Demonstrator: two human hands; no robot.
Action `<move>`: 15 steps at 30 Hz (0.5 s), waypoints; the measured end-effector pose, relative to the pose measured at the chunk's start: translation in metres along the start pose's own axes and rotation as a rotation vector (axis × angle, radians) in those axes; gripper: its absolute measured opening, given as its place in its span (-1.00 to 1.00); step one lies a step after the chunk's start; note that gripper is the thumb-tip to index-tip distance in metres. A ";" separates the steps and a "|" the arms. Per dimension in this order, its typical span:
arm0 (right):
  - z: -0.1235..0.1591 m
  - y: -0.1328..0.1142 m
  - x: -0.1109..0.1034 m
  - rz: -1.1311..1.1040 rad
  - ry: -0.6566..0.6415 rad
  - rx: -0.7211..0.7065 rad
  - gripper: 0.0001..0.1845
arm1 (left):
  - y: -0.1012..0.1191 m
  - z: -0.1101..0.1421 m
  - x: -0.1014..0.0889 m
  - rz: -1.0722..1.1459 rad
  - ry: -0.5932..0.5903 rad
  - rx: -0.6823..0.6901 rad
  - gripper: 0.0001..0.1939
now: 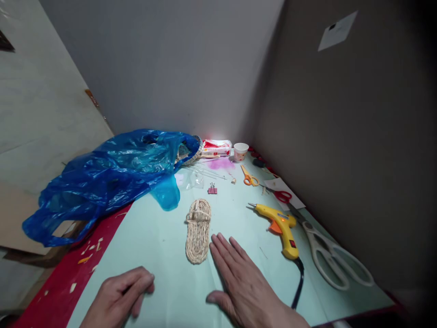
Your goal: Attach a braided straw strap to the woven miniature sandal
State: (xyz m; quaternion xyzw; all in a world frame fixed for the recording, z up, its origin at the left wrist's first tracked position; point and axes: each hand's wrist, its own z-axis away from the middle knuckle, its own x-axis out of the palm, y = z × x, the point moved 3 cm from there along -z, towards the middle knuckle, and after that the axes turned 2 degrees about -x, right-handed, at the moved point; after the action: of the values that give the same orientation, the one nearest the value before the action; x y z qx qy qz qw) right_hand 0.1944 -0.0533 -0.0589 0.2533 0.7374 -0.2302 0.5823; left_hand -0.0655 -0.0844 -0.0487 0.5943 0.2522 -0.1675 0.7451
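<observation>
A small woven slipper (198, 239) of braided straw cord lies flat in the middle of the table, its strap across the far half. My right hand (239, 278) rests palm down just right of the slipper, fingers stretched out and thumb apart, with nothing in it. At the lower left, my left hand (123, 291) is curled with the thumb against the bent fingers. No object shows in it, and it stays apart from the slipper. A yellow glue gun (280, 223) with an orange trigger lies to the right of my right hand.
Large scissors (329, 257) lie along the right edge, near red-handled scissors (282, 196) and orange scissors (251, 178). A blue plastic bag (119, 164) bulges over the left side. A pink binder clip (212, 188), a paper cup (241, 152) and a red-white packet (216, 147) stand farther back.
</observation>
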 end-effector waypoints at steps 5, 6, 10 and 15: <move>0.019 0.007 0.003 -0.020 0.078 -0.146 -0.17 | 0.024 -0.018 0.007 -0.095 -0.107 0.078 -0.61; 0.020 0.010 0.002 -0.026 0.082 -0.150 -0.19 | 0.028 -0.022 0.008 -0.110 -0.082 0.090 -0.62; 0.020 0.025 -0.006 -0.005 0.025 -0.029 -0.25 | 0.050 -0.036 0.020 -0.230 -0.048 0.107 -0.62; 0.023 0.025 -0.014 -0.090 -0.017 -0.048 -0.30 | 0.070 -0.049 0.045 -0.407 -0.018 0.069 -0.68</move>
State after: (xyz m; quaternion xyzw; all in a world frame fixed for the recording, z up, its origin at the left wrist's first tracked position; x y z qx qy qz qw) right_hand 0.2300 -0.0506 -0.0517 0.2041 0.7484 -0.2407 0.5834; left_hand 0.0010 -0.0182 -0.0263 0.5548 0.3546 -0.3282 0.6773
